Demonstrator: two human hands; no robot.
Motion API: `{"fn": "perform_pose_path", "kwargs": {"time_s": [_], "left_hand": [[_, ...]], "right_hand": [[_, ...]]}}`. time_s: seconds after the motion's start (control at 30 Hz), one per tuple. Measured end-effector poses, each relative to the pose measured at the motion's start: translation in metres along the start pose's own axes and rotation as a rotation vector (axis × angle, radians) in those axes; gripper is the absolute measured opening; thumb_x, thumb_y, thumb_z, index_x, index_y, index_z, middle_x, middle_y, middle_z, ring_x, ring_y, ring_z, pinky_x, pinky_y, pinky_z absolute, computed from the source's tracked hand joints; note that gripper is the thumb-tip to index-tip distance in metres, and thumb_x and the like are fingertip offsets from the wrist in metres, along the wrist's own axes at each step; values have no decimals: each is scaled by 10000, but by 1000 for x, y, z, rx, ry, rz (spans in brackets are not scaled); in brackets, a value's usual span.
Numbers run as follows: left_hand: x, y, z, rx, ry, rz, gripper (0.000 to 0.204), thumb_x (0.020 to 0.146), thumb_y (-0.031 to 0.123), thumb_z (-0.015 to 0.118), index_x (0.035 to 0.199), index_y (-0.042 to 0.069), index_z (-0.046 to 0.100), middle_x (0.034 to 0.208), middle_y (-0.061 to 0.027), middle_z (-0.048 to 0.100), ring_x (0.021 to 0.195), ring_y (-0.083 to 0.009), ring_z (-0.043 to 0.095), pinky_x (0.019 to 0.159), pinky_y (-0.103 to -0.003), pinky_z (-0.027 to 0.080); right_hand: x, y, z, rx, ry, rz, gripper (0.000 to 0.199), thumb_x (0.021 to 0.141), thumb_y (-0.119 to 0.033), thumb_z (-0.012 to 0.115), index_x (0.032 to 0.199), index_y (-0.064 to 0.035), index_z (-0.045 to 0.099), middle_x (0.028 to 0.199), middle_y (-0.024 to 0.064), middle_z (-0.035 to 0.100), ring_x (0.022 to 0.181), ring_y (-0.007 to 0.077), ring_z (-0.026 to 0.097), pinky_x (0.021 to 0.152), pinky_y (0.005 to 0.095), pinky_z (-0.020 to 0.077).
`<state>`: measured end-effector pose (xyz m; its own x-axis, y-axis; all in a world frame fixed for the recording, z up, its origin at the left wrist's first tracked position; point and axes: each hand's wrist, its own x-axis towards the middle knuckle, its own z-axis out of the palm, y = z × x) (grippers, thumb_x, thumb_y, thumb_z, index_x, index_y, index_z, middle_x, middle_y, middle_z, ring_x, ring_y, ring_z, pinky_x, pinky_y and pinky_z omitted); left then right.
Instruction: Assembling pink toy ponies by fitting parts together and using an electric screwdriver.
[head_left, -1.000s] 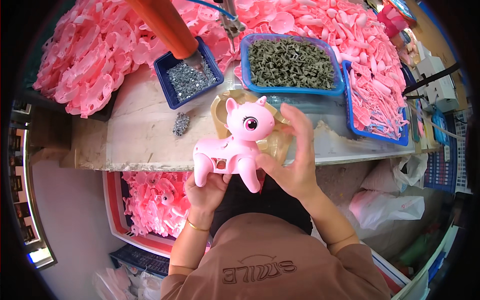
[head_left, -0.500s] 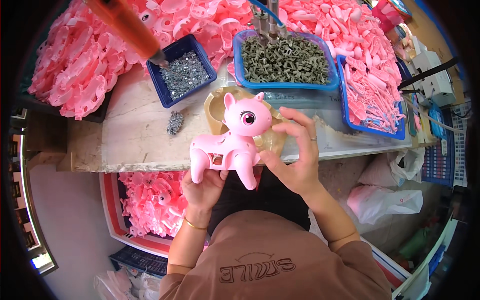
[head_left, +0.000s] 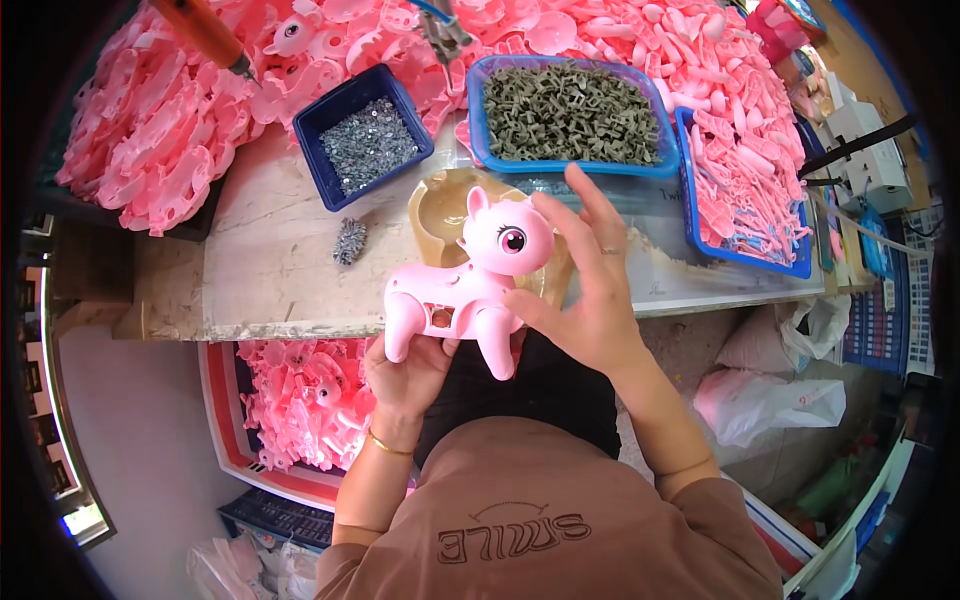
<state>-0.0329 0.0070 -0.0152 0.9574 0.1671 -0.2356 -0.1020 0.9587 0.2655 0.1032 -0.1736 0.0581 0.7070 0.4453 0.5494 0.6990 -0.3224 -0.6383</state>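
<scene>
A pink toy pony (head_left: 440, 285) with a large painted eye is held upright above the table's front edge. A rectangular opening in its side shows a reddish-brown part inside. My left hand (head_left: 408, 378) is closed around its underside from below, with the fingers partly hidden behind the body. My right hand (head_left: 592, 295) spans the pony's head, its thumb against the chest and its index fingertip at the top of the head. Its other fingers reach up, spread apart. Behind the pony lies a tan moulded holder (head_left: 440, 212), partly covered by it.
A dark blue tray (head_left: 322, 178) of small screws and a blue tub (head_left: 482, 150) of grey-green parts stand behind. An orange screwdriver (head_left: 205, 35) hangs at upper left. Pink shells (head_left: 150, 140) are heaped behind. A blue basket (head_left: 750, 262) is on the right. Screws (head_left: 349, 242) cluster on the table.
The pony's head has shifted right relative to its body. My right index finger has moved onto the head's top. The hanging tools have swung up and left.
</scene>
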Motion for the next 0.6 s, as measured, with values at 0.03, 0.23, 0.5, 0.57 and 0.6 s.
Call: {"fn": "perform_pose_path", "kwargs": {"time_s": [0.03, 0.23, 0.5, 0.57, 0.6], "left_hand": [[0, 0, -1, -43, -11, -5, 579, 939, 236, 484, 1457, 5, 368, 1488, -184, 434, 1367, -346, 437, 1105, -499, 415], [1, 1, -1, 66, -24, 1, 567, 939, 259, 486, 1441, 10, 403, 1453, -149, 488, 1346, -298, 470, 1102, -456, 410], [1, -2, 6, 55, 64, 7, 576, 921, 241, 500, 1440, 14, 399, 1437, -161, 491, 1322, -313, 481, 1053, -442, 447], [1, -1, -3, 42, -129, -11, 582, 977, 304, 474, 1483, 48, 346, 1479, -144, 446, 1352, -298, 448, 1103, -462, 397], [1, -1, -4, 43, -126, -2, 582, 977, 304, 474, 1483, 48, 346, 1479, -144, 446, 1352, -298, 448, 1103, -462, 397]], "right_hand": [[-1, 0, 0, -1, -1, 1, 604, 738, -280, 827, 1247, -62, 586, 1434, 200, 437, 1302, 358, 438, 1052, 449, 383], [-17, 12, -1, 32, 17, -51, 549, 711, -244, 840, 1193, -74, 641, 1389, 156, 478, 1278, 380, 429, 1055, 480, 364], [-11, -13, 6, -117, -99, -102, 435, 726, -315, 811, 1121, -157, 719, 1484, 146, 422, 1371, 393, 338, 1105, 489, 303], [-10, -18, 8, -113, -128, -123, 450, 722, -318, 809, 1129, -150, 717, 1482, 155, 420, 1395, 405, 292, 1116, 504, 282], [-10, -20, 8, -117, -154, -138, 465, 719, -322, 808, 1137, -142, 716, 1480, 164, 418, 1420, 417, 246, 1126, 518, 260]]}}
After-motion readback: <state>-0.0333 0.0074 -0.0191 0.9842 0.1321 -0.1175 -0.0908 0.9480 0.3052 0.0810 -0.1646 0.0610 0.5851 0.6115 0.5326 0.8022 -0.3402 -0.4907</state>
